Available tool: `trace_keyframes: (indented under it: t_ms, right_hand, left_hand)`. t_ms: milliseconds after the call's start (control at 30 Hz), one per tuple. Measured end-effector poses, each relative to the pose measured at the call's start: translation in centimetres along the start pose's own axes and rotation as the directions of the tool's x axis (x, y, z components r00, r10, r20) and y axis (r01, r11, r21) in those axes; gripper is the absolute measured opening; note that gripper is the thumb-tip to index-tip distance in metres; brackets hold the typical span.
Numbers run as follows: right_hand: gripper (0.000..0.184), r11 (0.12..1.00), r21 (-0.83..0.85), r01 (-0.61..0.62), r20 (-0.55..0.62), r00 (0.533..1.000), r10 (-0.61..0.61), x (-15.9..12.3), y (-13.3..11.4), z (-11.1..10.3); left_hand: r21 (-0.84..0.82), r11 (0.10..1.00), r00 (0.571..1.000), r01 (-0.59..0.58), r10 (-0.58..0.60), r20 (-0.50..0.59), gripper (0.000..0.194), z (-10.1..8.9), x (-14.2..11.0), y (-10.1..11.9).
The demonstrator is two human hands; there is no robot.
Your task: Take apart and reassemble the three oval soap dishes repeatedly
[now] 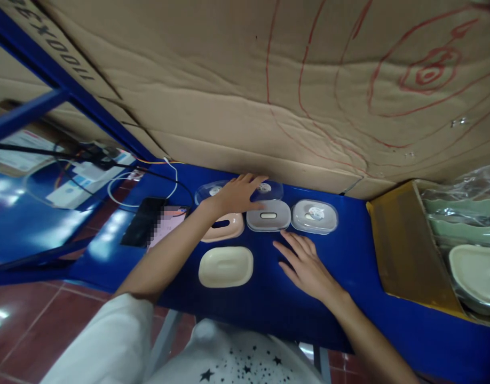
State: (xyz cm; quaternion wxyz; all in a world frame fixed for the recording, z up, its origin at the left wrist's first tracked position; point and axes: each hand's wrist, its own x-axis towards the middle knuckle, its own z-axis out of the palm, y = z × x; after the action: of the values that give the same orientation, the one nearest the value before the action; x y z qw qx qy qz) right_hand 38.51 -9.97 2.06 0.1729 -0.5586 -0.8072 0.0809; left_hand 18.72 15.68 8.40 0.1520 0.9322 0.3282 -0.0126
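My left hand (239, 194) reaches over the back row with its fingers spread, above the clear plastic pieces with round stickers (269, 189). Its thumb side is by a translucent oval lid (279, 216) with a pale slot; contact is unclear. My right hand (307, 266) is open just in front of that lid, fingertips close to its front edge. A peach oval piece (234, 232) with a dark slot lies partly behind my left forearm. Nearest me is a cream oval dish (226, 266). To the right sits another clear oval piece (327, 218) with a sticker.
A cardboard box (397, 256) on the right holds pale green wavy pieces (465, 232) and a cream dish (479, 269). A phone with a lit screen (168, 224), cables and a white power strip (74, 186) are on the left. Tall cardboard (221, 128) stands behind the blue table (269, 309).
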Motion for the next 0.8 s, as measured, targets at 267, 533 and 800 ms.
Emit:
trace_keyframes:
  t_ms: [267,533,800]
  right_hand:
    - [0.060,0.998,-0.019,-0.061,0.036,0.997,0.062,0.5,0.0,0.2]
    - [0.052,0.999,-0.013,-0.037,0.049,0.998,0.038,0.2,0.2,0.6]
    - [0.049,0.998,0.034,-0.049,0.032,0.998,0.048,0.1,0.7,0.7]
  left_hand:
    - [-0.013,0.999,0.999,0.030,-0.029,0.023,0.091,2.2,2.2,-1.8]
    - [0.009,1.000,1.000,0.023,-0.023,-0.018,0.080,2.3,2.1,-1.8]
    - [0.066,0.994,0.989,-0.085,0.092,-0.115,0.059,2.2,-1.1,0.9]
